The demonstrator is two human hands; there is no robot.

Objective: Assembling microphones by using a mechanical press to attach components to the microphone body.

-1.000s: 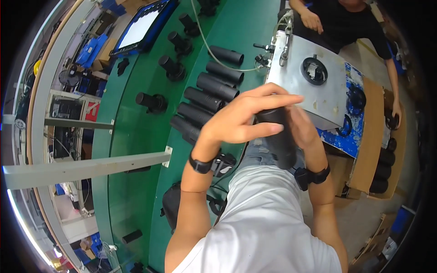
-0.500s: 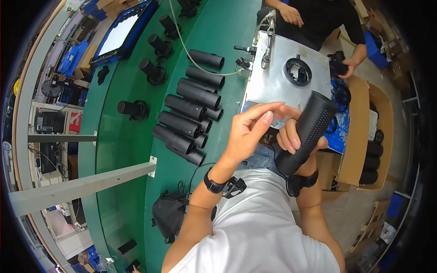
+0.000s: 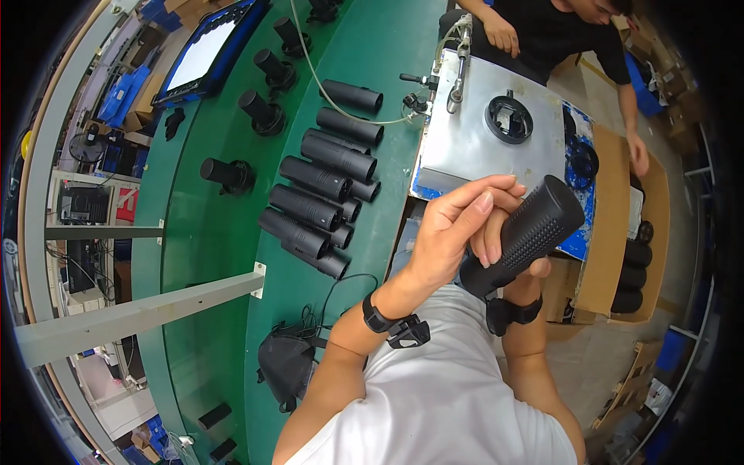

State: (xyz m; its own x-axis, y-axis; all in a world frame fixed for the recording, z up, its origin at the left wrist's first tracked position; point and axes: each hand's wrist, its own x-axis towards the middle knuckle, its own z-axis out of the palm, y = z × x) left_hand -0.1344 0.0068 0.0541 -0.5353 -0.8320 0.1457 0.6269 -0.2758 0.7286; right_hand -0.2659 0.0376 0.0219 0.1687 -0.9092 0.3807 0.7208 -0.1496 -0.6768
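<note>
A black perforated cylinder (image 3: 535, 229) is gripped in my right hand (image 3: 490, 242), tilted with its closed rounded end up to the right. My right fingers wrap its left side, and the thumb shows at its right. Right beside it is my left hand (image 3: 446, 232), thumb and fingers stretched out and holding nothing. Its fingertips overlap the right fingers in view; I cannot tell whether they touch the cylinder. Several similar black cylinders (image 3: 314, 178) lie stacked in a row on the green bench (image 3: 395, 46) to the left.
Ahead stands a metal-topped fixture (image 3: 465, 151) with a black ring (image 3: 509, 118) and an air cylinder (image 3: 461, 70). A co-worker's hand (image 3: 638, 153) is over a cardboard box (image 3: 659, 186) at right. Black parts stand upright on a green conveyor (image 3: 186, 256). A grey beam (image 3: 147, 314) crosses at left.
My left hand has moved right and closer to the cylinder. The cylinder has tipped further right and sits a little lower. The co-worker's hand has left a black part and reached to the box.
</note>
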